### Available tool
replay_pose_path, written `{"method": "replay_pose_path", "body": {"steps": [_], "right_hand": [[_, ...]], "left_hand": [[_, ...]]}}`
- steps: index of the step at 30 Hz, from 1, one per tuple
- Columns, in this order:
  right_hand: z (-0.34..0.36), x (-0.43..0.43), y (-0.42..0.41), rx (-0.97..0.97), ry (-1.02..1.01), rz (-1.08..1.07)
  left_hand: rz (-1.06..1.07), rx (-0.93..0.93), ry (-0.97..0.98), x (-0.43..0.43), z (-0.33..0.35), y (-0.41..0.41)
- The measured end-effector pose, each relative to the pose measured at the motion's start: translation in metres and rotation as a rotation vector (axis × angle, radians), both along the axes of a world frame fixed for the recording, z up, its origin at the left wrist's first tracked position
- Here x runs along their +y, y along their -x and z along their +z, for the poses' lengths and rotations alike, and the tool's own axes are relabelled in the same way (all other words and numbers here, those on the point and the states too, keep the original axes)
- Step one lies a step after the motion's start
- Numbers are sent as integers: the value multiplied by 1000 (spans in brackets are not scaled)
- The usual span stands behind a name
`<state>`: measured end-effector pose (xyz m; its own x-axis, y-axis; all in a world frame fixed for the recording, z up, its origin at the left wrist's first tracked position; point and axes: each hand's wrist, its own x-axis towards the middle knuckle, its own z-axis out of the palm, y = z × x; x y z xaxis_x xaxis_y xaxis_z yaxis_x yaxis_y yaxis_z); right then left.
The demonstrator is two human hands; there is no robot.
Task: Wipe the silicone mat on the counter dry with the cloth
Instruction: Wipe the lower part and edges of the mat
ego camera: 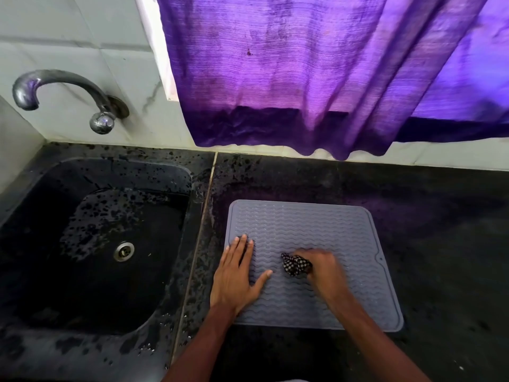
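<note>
From the head view, your right hand (pixel 322 267) is bunched around the cloth (pixel 294 264), fingers curled over it and pressing it down onto the mat (pixel 316 224). The hand is blurred, so the exact lie of each finger cannot be told. The cloth is a small dark wad with a light check, and it pokes out of the grip on the thumb side.

The mat is grey and ribbed with wavy lines. It lies flat on the dark counter (pixel 440 244), and the grip sits on its near half, roughly midway across. Most of the mat stretches away beyond the grip, and a narrower strip lies between the grip and you.

Just left of the grip, apart from the cloth, your left hand (pixel 237 279) lies flat on the mat near its left edge. Its fingers are straight and its thumb is spread toward the cloth, and it holds nothing.

Further left of the grip, past the counter seam, is the black sink (pixel 82 244) with its metal drain (pixel 124 251). Water marks show on the sink's floor and rim. The tap (pixel 63 92) is on the tiled wall beyond the sink. Well beyond the grip, a purple curtain (pixel 316 78) hangs to just above the counter's back edge.
</note>
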<state>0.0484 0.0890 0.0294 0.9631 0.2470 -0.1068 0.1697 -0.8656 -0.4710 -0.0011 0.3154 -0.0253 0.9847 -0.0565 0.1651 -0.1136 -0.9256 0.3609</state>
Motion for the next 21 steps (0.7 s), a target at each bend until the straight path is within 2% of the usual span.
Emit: {"method": "replay_pose_path", "body": {"steps": [10, 14, 21], "right_hand": [[6, -33, -10, -47, -46, -28], [12, -41, -14, 9, -58, 11], [15, -69, -12, -72, -34, -39]], "left_hand": [[3, -22, -7, 1, -2, -1], [7, -47, -9, 1, -2, -1], [14, -62, -8, 0, -2, -1]]}}
